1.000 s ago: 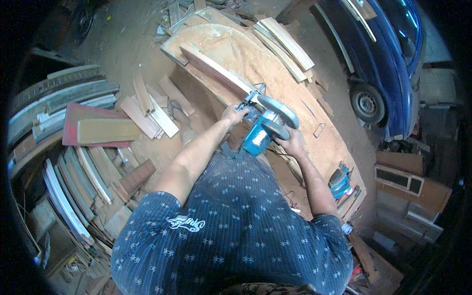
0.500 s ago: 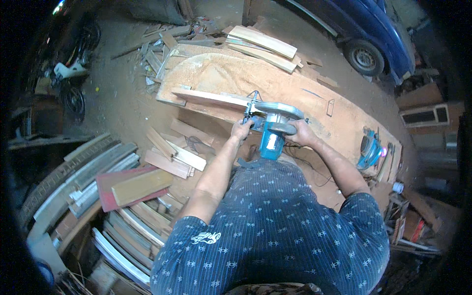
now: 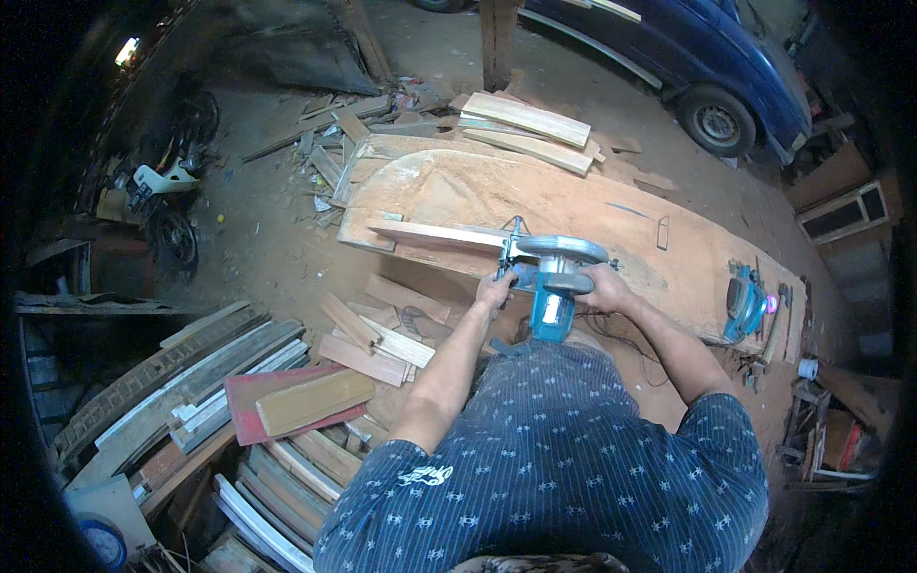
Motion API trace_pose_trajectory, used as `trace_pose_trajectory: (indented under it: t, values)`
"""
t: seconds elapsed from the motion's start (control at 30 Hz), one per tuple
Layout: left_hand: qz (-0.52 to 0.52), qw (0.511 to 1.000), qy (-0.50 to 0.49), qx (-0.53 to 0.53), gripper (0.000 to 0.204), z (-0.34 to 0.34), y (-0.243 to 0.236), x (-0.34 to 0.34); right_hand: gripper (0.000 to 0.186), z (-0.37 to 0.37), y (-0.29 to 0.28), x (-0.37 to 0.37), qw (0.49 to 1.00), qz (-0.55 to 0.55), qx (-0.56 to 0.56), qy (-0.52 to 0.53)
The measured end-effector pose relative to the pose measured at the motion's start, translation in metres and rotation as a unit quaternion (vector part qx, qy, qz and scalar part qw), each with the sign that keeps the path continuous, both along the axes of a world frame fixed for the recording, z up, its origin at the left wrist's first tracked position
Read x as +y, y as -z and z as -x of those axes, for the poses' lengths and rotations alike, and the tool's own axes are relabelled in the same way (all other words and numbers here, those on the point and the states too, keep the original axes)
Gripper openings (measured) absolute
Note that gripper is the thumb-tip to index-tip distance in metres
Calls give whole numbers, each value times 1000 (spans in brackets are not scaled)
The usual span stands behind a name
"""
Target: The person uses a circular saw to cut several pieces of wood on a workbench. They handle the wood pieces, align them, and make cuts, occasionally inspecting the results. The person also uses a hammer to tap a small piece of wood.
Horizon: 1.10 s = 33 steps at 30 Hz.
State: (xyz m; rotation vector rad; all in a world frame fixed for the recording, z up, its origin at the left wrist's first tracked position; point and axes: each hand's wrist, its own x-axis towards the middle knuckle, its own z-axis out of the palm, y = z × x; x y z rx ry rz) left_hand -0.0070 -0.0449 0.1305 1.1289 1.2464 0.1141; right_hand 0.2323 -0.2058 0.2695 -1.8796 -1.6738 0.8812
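A teal circular saw [image 3: 551, 310] with a silver blade guard stands over the near edge of a large wooden worktop [image 3: 573, 201]. My right hand [image 3: 604, 288] is closed round its rear handle. My left hand [image 3: 493, 289] grips the left side of the saw by its base plate, fingers partly hidden. A long narrow board [image 3: 439, 235] lies along the worktop's near edge, its right end reaching under the saw's base. Where blade and wood meet is hidden.
A second teal power tool [image 3: 743, 304] rests at the worktop's right end. Planks [image 3: 525, 119] lie beyond the far edge. Stacked timber [image 3: 220, 372] and a red panel [image 3: 244, 406] fill the lower left. A cable [image 3: 635, 346] hangs near my legs. A blue vehicle [image 3: 659, 48] stands behind.
The whole view has shifted, so everything appears lower and further right. Both hands stay on the saw, and the saw shows no clear movement along the board.
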Motion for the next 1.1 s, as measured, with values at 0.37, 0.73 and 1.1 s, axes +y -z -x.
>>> trace_pose_trajectory:
  t: [0.37,0.73,1.1]
  values:
    - [7,1000,-19,-11,33,1,-8,-3,36,3,-4,4,1000,9,11,-14]
    - [24,999,-28,7,37,4,-21,0,32,7,3,5,1000,-4,0,-5]
    - [10,1000,-27,-6,35,12,-11,3,29,13,5,10,1000,16,26,-1]
